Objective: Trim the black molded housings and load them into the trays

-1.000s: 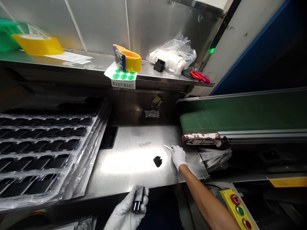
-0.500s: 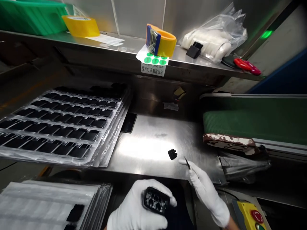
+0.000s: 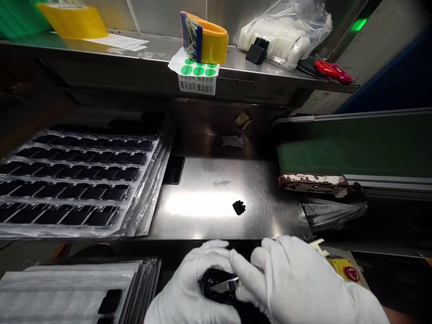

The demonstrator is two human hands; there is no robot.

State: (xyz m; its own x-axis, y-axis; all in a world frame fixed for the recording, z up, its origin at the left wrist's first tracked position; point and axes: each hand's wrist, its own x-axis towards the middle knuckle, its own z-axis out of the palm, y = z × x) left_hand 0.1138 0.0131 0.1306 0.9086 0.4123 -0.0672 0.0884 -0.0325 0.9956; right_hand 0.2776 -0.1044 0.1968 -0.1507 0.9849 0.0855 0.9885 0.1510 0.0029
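Low in the middle, my white-gloved left hand [image 3: 192,288] is closed around a black plastic housing [image 3: 211,294], its open side facing up. My right hand [image 3: 290,279], also gloved, grips a small knife [image 3: 224,285]. The pointed metal blade lies over the housing's opening and seems to touch it; the fingers hide most of the handle. Beyond both hands, a small black plug-like piece [image 3: 239,207] with prongs rests on the steel bench [image 3: 199,225].
On the left are trays of black parts [image 3: 81,191] and a stack of pale trays [image 3: 67,292]. A phone [image 3: 174,170] lies beside them. To the right stands a green conveyor [image 3: 337,153] above a yellow stop-button box [image 3: 344,270]. The shelf [image 3: 151,56] carries tape rolls.
My right hand has come left and down, bringing the knife blade onto the housing. The left hand still holds the housing. The view has shifted slightly.
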